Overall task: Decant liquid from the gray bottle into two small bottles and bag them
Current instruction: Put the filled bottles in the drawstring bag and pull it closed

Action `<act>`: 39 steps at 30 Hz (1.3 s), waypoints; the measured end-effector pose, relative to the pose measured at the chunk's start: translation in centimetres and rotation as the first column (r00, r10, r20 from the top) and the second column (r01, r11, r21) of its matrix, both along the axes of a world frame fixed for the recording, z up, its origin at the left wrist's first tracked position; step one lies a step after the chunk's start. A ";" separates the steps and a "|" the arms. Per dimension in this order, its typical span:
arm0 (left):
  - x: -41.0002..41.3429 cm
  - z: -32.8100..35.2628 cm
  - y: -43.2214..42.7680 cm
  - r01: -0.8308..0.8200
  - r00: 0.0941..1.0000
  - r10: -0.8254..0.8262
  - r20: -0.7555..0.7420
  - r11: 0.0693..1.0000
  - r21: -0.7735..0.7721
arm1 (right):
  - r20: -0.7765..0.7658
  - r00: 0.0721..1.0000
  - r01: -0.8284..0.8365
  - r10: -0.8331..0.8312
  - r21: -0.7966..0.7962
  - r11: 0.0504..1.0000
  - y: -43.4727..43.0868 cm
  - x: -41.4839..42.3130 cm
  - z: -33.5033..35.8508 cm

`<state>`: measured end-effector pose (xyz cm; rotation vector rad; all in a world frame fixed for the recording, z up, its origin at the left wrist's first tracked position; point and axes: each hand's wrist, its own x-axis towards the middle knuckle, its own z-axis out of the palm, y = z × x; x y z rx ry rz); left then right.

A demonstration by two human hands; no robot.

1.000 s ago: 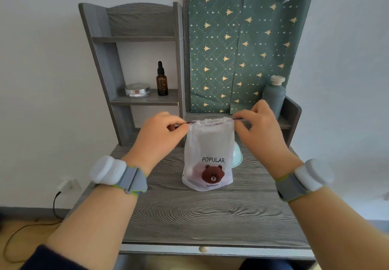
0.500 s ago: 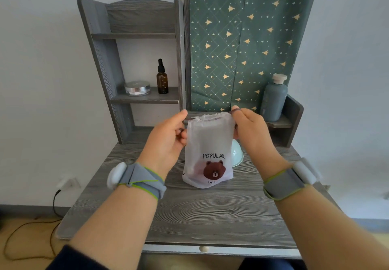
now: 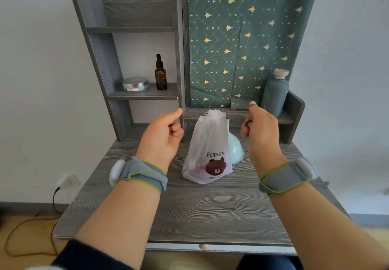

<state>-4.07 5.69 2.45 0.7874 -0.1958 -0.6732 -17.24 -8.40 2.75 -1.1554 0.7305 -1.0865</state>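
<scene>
A white drawstring bag (image 3: 207, 143) with a brown bear print and the word POPULAR stands upright on the grey desk (image 3: 210, 210). Its mouth is gathered tight at the top. My left hand (image 3: 163, 132) pinches the dark drawstring (image 3: 235, 108) to the left of the bag. On the right, my right hand (image 3: 260, 126) pinches the other end, and the cord runs taut between them. The gray bottle (image 3: 275, 92) with a pale cap stands on the low right shelf. What the bag holds is hidden.
A pale green funnel (image 3: 236, 150) lies behind the bag on the desk. On the left shelf (image 3: 147, 94) stand an amber dropper bottle (image 3: 161, 73) and a round silver tin (image 3: 135, 84). Green patterned paper (image 3: 242, 37) covers the back panel. A cable (image 3: 31, 223) trails on the floor at left.
Both hands have pulled apart sideways with the drawstring ends. The bag's mouth, open and wide before, is now cinched into a tight gather.
</scene>
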 end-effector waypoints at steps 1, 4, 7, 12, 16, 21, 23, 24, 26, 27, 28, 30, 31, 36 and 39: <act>0.1 0.1 0.0 -0.008 1.000 0.008 -0.001 1.000 -0.002 | 0.022 1.000 0.002 -0.002 0.031 1.000 -0.1 0.0 -0.1; 0.4 0.2 0.1 -0.030 0.999 0.029 -0.017 1.000 -0.010 | 0.022 1.000 0.011 -0.012 0.037 0.999 -0.1 0.0 -0.3; 0.8 0.2 0.1 -0.047 0.998 0.047 -0.031 0.999 -0.001 | 0.025 1.000 0.016 -0.019 0.100 0.995 -0.2 0.2 -0.4; 0.9 -0.5 -0.3 -0.015 0.999 0.012 0.033 0.997 0.071 | 0.069 0.998 -0.019 0.005 0.202 0.979 -0.7 0.4 0.5; 1.4 -1.4 0.7 -0.026 0.951 -0.050 0.307 0.971 0.239 | -0.084 0.993 -0.076 0.080 0.051 0.996 -1.7 0.5 0.6; 0.2 -3.1 1.0 0.063 0.728 -0.410 0.549 0.838 0.543 | -0.183 0.967 -0.178 0.176 0.006 0.984 -2.1 0.8 -0.3; -0.7 -3.9 0.8 0.112 0.613 -0.562 0.555 0.758 0.643 | -0.208 0.956 -0.207 0.207 0.020 0.978 -2.0 0.8 -0.6; -0.9 -4.4 0.8 0.107 0.577 -0.604 0.551 0.724 0.681 | -0.208 0.955 -0.211 0.210 0.017 0.977 -2.0 0.7 -0.6; -1.0 -5.2 0.6 0.076 0.564 -0.624 0.541 0.692 0.718 | -0.191 0.955 -0.225 0.225 0.020 0.974 -2.0 0.4 -0.7; -1.0 -5.5 0.5 0.073 0.580 -0.612 0.538 0.697 0.714 | -0.190 0.949 -0.249 0.250 0.029 0.968 -2.1 0.2 -0.7; -1.0 -5.6 0.4 0.065 0.600 -0.591 0.539 0.708 0.703 | -0.201 0.935 -0.292 0.294 0.040 0.956 -2.1 0.0 -0.6; -0.9 -5.7 0.3 0.013 0.632 -0.542 0.554 0.722 0.691 | -0.283 0.870 -0.410 0.404 0.038 0.911 -1.9 -0.6 -0.7; -0.8 -5.7 0.2 -0.011 0.645 -0.522 0.559 0.725 0.689 | -0.343 0.826 -0.468 0.447 0.023 0.883 -1.8 -0.9 -0.9; -0.6 -5.1 0.1 0.009 0.718 -0.462 0.520 0.753 0.658 | -0.524 0.651 -0.673 0.549 -0.064 0.737 -0.7 -2.0 -2.3; -0.6 -4.5 0.1 0.031 0.745 -0.418 0.519 0.800 0.599 | -0.538 0.595 -0.727 0.597 -0.043 0.685 -0.6 -2.0 -2.6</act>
